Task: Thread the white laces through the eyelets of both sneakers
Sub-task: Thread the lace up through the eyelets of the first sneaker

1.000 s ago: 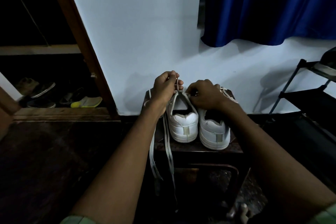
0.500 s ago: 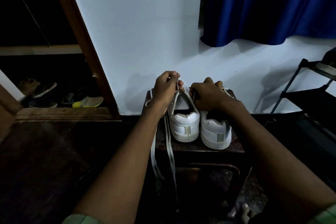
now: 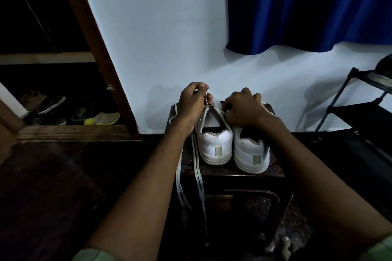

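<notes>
Two white sneakers stand heel-first toward me on a small dark stool (image 3: 231, 171): the left sneaker (image 3: 215, 146) and the right sneaker (image 3: 251, 158). My left hand (image 3: 194, 103) pinches a white lace (image 3: 196, 167) above the left sneaker's eyelets; the lace's long ends hang down off the stool's front left. My right hand (image 3: 244, 109) rests curled over the gap between the two tongues, fingers at the left sneaker's right eyelet row. What its fingertips hold is hidden. A second lace (image 3: 266, 107) peeks out past my right hand.
A white wall stands just behind the stool, with a blue curtain (image 3: 307, 6) above right. A black metal rack (image 3: 364, 112) stands at the right. At the left, a wooden door frame (image 3: 95, 48) opens on several shoes (image 3: 63, 112) on the floor.
My right hand has lifted slightly and shifted toward the left sneaker. My left hand keeps its pinch on the lace in nearly the same place.
</notes>
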A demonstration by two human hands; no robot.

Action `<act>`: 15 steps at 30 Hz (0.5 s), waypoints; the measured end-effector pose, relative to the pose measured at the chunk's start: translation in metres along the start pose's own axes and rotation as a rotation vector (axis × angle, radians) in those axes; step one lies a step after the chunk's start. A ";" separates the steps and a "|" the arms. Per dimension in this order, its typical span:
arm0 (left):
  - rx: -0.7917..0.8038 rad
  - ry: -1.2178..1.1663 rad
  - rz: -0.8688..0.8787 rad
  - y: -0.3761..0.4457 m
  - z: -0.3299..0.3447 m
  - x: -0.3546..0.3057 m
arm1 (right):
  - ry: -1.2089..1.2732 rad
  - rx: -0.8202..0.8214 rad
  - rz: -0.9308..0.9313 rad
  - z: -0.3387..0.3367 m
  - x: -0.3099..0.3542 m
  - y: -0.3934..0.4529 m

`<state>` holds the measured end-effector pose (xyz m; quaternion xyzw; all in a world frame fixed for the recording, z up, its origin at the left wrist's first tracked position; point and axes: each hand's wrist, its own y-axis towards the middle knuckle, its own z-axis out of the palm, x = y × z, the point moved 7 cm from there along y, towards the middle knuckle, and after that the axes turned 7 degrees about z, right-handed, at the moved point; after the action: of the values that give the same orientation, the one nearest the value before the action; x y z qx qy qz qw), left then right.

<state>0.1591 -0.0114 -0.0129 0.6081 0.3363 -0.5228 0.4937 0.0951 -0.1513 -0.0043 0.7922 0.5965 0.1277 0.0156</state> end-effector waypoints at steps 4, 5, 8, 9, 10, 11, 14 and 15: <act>-0.002 -0.011 0.007 0.001 0.000 0.000 | -0.035 0.005 -0.008 0.005 0.001 0.001; -0.002 -0.011 0.005 0.001 0.000 0.001 | 0.072 0.047 0.037 0.005 -0.002 0.003; -0.013 0.036 -0.005 0.003 -0.002 0.004 | 0.652 0.150 0.173 -0.006 -0.012 0.004; -0.016 0.051 -0.008 0.004 -0.003 0.005 | 0.835 0.146 0.177 -0.012 -0.012 0.004; -0.018 0.057 -0.009 0.004 -0.003 0.005 | 1.004 0.141 0.197 -0.017 -0.013 0.004; -0.019 0.058 -0.009 0.003 -0.004 0.005 | 1.154 0.136 0.231 -0.019 -0.014 0.002; -0.022 0.049 -0.004 0.004 -0.003 0.005 | 1.358 0.058 0.324 -0.019 -0.020 -0.002; -0.024 0.042 -0.005 0.004 -0.003 0.006 | 1.335 0.000 0.349 -0.018 -0.025 -0.002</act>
<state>0.1648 -0.0102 -0.0175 0.6123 0.3543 -0.5071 0.4924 0.0831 -0.1772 0.0084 0.6283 0.3423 0.5889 -0.3757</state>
